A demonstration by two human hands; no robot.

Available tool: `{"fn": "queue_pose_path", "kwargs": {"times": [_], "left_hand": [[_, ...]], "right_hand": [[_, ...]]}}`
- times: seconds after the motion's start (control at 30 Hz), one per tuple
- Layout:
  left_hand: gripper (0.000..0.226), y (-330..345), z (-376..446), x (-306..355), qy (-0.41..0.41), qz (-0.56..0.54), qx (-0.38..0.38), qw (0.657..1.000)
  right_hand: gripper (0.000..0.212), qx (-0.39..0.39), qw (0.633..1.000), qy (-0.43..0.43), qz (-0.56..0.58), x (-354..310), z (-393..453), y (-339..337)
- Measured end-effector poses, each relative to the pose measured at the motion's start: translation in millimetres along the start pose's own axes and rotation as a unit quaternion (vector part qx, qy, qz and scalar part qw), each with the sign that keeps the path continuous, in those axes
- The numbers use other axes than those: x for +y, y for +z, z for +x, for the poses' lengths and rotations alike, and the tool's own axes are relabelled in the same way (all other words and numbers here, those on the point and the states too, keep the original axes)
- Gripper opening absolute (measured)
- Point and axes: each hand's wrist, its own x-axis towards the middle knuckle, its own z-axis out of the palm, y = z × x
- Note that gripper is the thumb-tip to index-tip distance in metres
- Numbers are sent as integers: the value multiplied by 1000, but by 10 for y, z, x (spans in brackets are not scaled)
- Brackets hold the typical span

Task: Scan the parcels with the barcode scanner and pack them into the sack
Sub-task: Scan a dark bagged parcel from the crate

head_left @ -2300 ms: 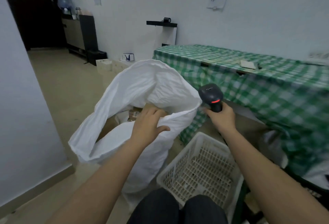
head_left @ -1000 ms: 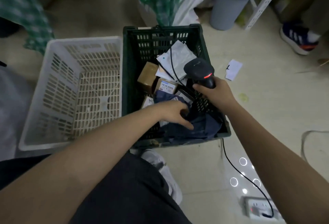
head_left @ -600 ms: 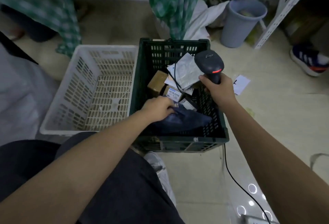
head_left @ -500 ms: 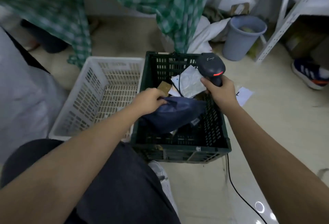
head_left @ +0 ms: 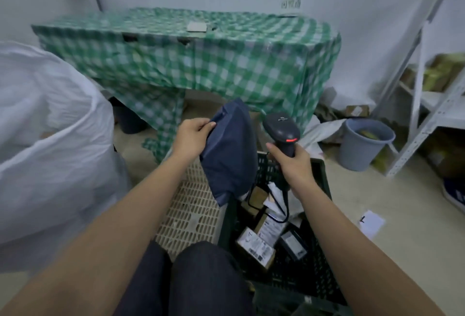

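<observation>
The left hand (head_left: 192,137) pinches a dark blue parcel (head_left: 230,149) by its upper edge, lifted above the 2 crates. Just beside it, the right hand (head_left: 293,164) wraps the barcode scanner (head_left: 281,128). The white sack (head_left: 55,154) stands at left.

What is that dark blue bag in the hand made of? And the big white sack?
The dark blue bag, held by the left hand, looks like thin matte plastic film: it creases and droops softly. The white sack looks like stiffer, perhaps woven, plastic, since it holds broad folds; blur hides any weave.
</observation>
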Motion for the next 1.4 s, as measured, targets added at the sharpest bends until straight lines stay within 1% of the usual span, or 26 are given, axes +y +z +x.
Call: {"fn": "queue_pose_path", "kwargs": {"times": [0.03, 0.1, 0.17, 0.23, 0.33, 0.43, 0.53, 0.67, 0.73, 0.8, 0.9, 0.97, 1.03, 1.07, 1.1, 1.13, 1.17, 1.2, 1.23, 1.27, 1.3, 1.33, 1.4], "left_hand": [[23, -75, 56, 40, 10, 4, 15, 1000], [24, -197, 160, 134, 50, 56, 27, 997], [26, -234, 209, 199, 96, 111, 13, 989], [30, -163, 167, 215, 144, 142, -6, 979], [40, 83, 4, 200, 196, 147, -21, 969], [28, 246, 53, 290, 190, 116, -5, 975], [26, 223, 318, 516, 187, 124, 33, 974], [30, 30, 664, 866, 193, 152, 59, 968], [30, -125, 782, 1016, 206, 146, 72, 965], [29, -321, 868, 1158, 218, 157, 103, 958], [29, -557, 874, 1334, 228, 183, 143, 946], [28, -579, 749, 1310, 252, 188, 147, 938], [26, -442, 541, 1135, 281, 171, 114, 937], [25, -316, 424, 1003, 285, 164, 77, 941], [25, -163, 293, 860, 278, 157, 23, 948], [25, 14, 146, 706, 253, 146, -55, 955], [25, 199, -16, 545, 217, 131, -152, 955], [26, 378, -188, 392, 173, 120, -259, 943], [28, 546, -347, 233, 131, 116, -351, 920], [30, 677, -487, 74, 97, 113, -408, 901], [31, 773, -581, -79, 73, 103, -431, 894], [31, 825, -643, -221, 55, 89, -430, 897], [30, 847, -672, -494, 30, 57, -399, 915]], "right_hand": [[13, -5, 1000, -4, 4, -52, 25, 95], [13, -9, 1000, -12, 12, -171, 88, 219], [15, 5, 1000, -20, 18, -254, 148, 242], [15, 35, 999, -22, 35, -286, 181, 183], [15, 70, 996, -14, 55, -233, 169, -23], [12, 96, 995, -6, 31, -151, 149, -282], [12, 116, 993, -12, 8, -184, 208, -416], [14, 115, 992, -41, -16, -478, 374, -347], [18, 106, 992, -64, -35, -687, 468, -262], [24, 99, 990, -88, -47, -890, 542, -183], [26, 94, 988, -113, -49, -1118, 594, -116], [27, 94, 987, -121, -49, -1157, 587, -131], [30, 102, 986, -122, -52, -1088, 543, -205], [32, 111, 985, -117, -61, -1027, 495, -256], [33, 124, 984, -108, -70, -938, 441, -329], [31, 137, 983, -96, -82, -832, 372, -408], [28, 147, 981, -84, -95, -703, 298, -494], [25, 148, 981, -71, -107, -563, 207, -572], [23, 139, 982, -53, -117, -409, 114, -640], [23, 127, 983, -29, -130, -241, 17, -691], [23, 115, 983, -7, -146, -85, -75, -722], [23, 100, 982, 11, -161, 76, -161, -733], [23, 69, 982, 33, -175, 393, -279, -718]]}}
